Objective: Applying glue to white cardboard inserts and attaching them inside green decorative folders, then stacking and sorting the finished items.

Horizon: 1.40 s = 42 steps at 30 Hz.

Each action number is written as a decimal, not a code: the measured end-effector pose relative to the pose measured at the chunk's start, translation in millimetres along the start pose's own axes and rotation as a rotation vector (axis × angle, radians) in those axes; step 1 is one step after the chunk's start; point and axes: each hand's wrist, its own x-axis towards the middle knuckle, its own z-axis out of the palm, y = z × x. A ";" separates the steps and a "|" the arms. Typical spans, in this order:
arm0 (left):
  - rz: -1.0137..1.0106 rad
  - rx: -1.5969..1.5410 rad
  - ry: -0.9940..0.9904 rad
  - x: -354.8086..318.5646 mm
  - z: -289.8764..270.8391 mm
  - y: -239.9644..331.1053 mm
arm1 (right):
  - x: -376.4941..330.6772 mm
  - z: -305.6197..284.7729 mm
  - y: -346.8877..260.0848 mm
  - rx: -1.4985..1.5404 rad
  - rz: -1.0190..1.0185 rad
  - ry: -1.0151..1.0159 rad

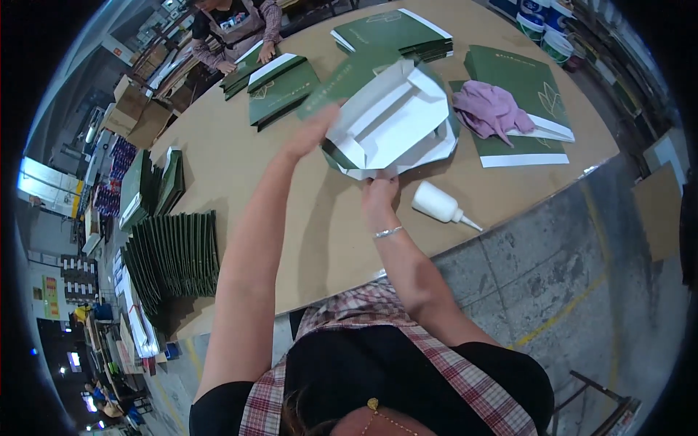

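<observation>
A green paper bag with a white inside (396, 116) is held up over the table, its folded bottom spread into a boxy hollow. My right hand (382, 187) grips its near edge from below, with some fingers hidden behind the paper. At the bag's left side is my left hand (320, 131), smeared by motion, so its fingers cannot be made out. A white glue bottle (436, 202) with a thin nozzle lies just right of my right wrist. Beyond the held bag, another flat green bag (349, 80) lies partly covered.
A brown table (305, 218) carries a row of folded green bags (174, 254) at left and a flat stack (392, 33) at the back. On green sheets at right lies a pink cloth (491, 109). Across the table, a person's hand (267, 51) is near more bags (283, 87).
</observation>
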 end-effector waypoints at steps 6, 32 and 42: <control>0.315 1.023 0.045 -2.8 31.8 -70.0 | 36.4 -16.6 8.3 0.096 -0.004 -0.083; -0.228 0.170 0.407 -391.4 -23.6 -144.2 | -32.4 -38.6 -176.7 -2.491 -1.046 -0.735; -0.184 -0.009 0.515 -381.4 1.2 -147.7 | -198.6 16.9 -189.0 -1.331 -0.634 -1.081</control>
